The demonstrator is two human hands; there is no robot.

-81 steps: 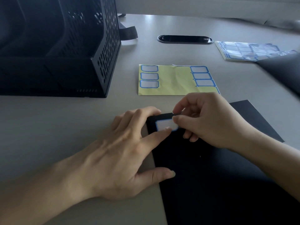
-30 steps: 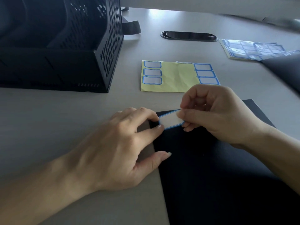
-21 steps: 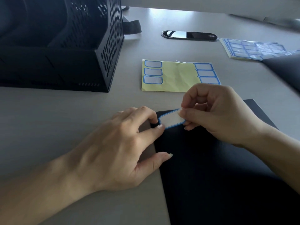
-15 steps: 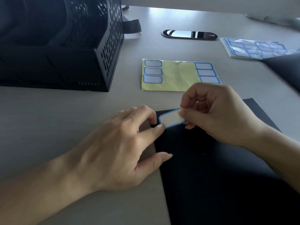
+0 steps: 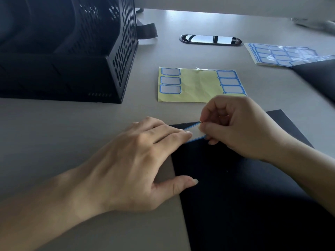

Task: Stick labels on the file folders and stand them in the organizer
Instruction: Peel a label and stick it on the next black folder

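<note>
A black file folder (image 5: 244, 187) lies flat on the grey desk in front of me. At its far left corner sits a white label with a blue border (image 5: 195, 134). My right hand (image 5: 239, 127) pinches the label's right end between thumb and forefinger, so that end tilts up. My left hand (image 5: 137, 160) lies over the folder's left edge, straight fingers pressing on the label's left end and thumb resting on the folder. The black mesh organizer (image 5: 72, 51) stands at the far left.
A yellow backing sheet (image 5: 197, 86) with several blue-bordered labels lies beyond the folder. More label sheets (image 5: 279, 54) sit at the far right, beside another dark folder (image 5: 319, 77). A black oval cable port (image 5: 211, 40) is set into the desk.
The label's right end has been lifted off the folder corner by my right hand. My left fingers have slid further over the label's left end.
</note>
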